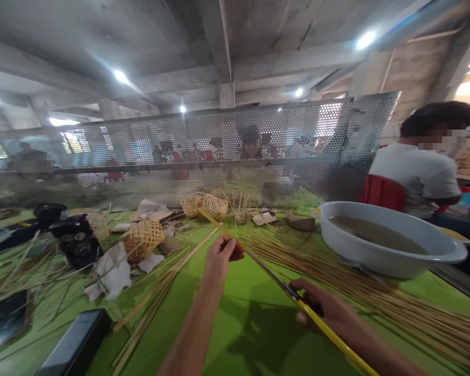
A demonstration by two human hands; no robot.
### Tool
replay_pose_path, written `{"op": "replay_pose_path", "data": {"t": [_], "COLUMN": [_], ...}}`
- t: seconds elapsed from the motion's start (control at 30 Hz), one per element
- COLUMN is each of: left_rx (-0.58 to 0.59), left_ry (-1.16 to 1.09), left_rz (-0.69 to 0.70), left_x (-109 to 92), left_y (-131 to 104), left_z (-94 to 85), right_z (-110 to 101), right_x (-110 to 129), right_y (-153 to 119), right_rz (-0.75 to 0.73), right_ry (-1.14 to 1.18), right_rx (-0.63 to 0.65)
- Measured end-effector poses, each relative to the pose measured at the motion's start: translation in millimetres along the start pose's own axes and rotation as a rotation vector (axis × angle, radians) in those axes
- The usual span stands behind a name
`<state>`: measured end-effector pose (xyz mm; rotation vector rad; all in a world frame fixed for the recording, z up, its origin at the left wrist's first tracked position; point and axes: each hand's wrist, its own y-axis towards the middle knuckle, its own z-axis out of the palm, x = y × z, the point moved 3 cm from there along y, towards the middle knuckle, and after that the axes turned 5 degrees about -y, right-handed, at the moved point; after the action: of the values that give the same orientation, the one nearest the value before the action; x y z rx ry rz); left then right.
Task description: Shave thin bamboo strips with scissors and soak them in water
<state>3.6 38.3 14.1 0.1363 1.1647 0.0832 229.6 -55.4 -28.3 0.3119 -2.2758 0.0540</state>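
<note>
My left hand is closed in a pinch on a flat bamboo strip, which slants up and away over the green table. My right hand is curled around a long tool with a yellow handle and a narrow grey metal front part. The metal end reaches towards the left fingertips and the near end of the strip; whether they touch, I cannot tell. Beneath and beyond my right hand lies a wide bundle of thin bamboo strips. More loose strips lie left of my left forearm.
A white basin of murky water stands at right. Woven bamboo pieces, crumpled paper, a black container, a dark box and a phone crowd the left. Behind rises a perforated metal screen; a person sits at right.
</note>
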Motion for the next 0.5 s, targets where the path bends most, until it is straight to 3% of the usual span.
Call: {"op": "replay_pose_path", "data": {"t": [0.2, 0.5], "left_rx": [-0.016, 0.035], "left_ry": [0.026, 0.066], "left_rz": [0.011, -0.013], "left_x": [-7.3, -5.9], "left_y": [9.6, 18.9], "left_z": [-13.3, -33.8], "right_z": [15.5, 26.1], "right_x": [12.2, 52.7], "right_y": [11.4, 2.4], "right_rz": [-0.023, 0.085], "right_ry": [0.064, 0.186], "right_rx": [0.082, 0.077]}}
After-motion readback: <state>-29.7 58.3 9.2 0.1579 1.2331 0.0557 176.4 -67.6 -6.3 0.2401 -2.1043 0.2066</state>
